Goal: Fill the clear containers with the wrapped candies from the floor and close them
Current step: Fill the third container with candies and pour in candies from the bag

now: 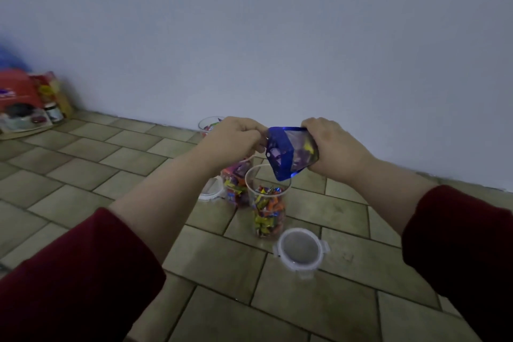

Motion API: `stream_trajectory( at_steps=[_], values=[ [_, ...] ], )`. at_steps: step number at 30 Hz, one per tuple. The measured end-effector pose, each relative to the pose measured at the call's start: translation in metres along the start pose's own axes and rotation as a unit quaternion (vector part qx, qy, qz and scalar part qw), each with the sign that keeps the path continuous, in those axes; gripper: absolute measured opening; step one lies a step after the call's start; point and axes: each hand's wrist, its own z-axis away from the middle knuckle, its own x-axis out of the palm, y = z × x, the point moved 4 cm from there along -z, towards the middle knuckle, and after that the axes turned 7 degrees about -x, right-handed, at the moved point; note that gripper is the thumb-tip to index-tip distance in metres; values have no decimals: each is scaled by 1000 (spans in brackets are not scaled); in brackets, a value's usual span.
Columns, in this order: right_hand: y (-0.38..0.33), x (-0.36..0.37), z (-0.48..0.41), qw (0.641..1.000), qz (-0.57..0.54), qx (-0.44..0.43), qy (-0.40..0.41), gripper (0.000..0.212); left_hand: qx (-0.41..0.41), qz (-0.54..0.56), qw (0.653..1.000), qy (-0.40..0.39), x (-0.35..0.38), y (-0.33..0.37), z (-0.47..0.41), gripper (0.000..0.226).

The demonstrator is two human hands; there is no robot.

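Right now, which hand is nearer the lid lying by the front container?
Right. The right hand, gripping the blue bag, is up above the lid; the left hand pinches the bag's other edge, farther left.

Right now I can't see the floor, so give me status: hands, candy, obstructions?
Both hands, left, right, gripping blue candy bag tipped over open clear container. Container part full. Round clear lid beside it. Nothing obstructing.

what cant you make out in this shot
Head view only:
- Far jar: mostly hidden behind left hand.
- Middle jar: its rim is covered by that hand.
- Bag: its mouth faces down, so candy flow is unclear.
- Boxes at left: blurred, labels unreadable.
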Motion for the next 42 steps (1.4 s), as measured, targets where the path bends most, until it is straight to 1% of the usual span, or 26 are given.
stream_trajectory(
  at_steps=[2, 3, 8, 12, 15, 17, 19, 21, 23, 25, 27, 28, 30, 31, 32, 34, 35, 38, 42],
  values=[
    [-4, 0, -8, 998, 50, -28, 1, 48, -22, 62, 998, -10, -3, -7, -5, 24],
    [-5, 1, -11, 996, 73, -45, 4, 49, -23, 69, 997, -11, -4, -11, -7, 21],
    [-6, 8, -22, 978, 176, -111, -2, 54, 31, -24, 999, -6, -1, -31, -12, 12],
    [-11, 8, -28, 969, 201, -143, 3, 55, 28, -31, 999, 14, -5, -36, -11, 12],
    [-19, 1, -30, 966, 203, -156, 25, 54, 24, -33, 999, 21, -9, -40, -11, 11],
    [-22, 0, -29, 966, 207, -149, 36, 58, 23, -31, 999, 24, -11, -45, -10, 10],
    [-21, 2, -27, 971, 204, -120, 41, 64, 24, -19, 999, 21, -11, -50, -8, 10],
    [-19, 2, -24, 982, 169, -66, 47, 75, 22, -17, 999, 18, -10, -55, -5, 10],
    [-13, 0, -23, 992, 116, 7, 41, 85, 20, -2, 999, 27, -8, -62, -3, 9],
    [-11, -1, -21, 996, 40, 57, 48, 90, 16, 21, 999, 38, -7, -68, 0, 13],
    [-13, -2, -20, 993, -59, 88, 56, 90, 15, 39, 998, 42, -5, -71, 3, 18],
    [-15, -2, -21, 989, -96, 99, 56, 86, 17, 45, 998, 47, -5, -72, 5, 18],
    [-18, -3, -23, 981, -135, 134, 40, 61, 20, 52, 996, 63, -4, -74, 7, 17],
    [-18, -4, -23, 977, -147, 156, 21, 48, 19, 54, 996, 71, -4, -75, 8, 16],
    [-17, -4, -22, 971, -160, 177, -3, 39, 16, 55, 995, 77, -4, -76, 9, 13],
    [-16, -4, -20, 956, -203, 210, -32, 31, 10, 50, 995, 85, -3, -77, 10, 9],
    [-15, -6, -20, 944, -240, 224, -31, 29, 8, 45, 995, 86, -3, -77, 11, 9],
    [-14, -9, -19, 890, -377, 256, 3, 27, 9, 29, 995, 90, -1, -75, 15, 8],
    [-8, -10, -20, 825, -496, 265, 60, 16, 2, 9, 995, 102, -1, -74, 16, 8]
  ],
)
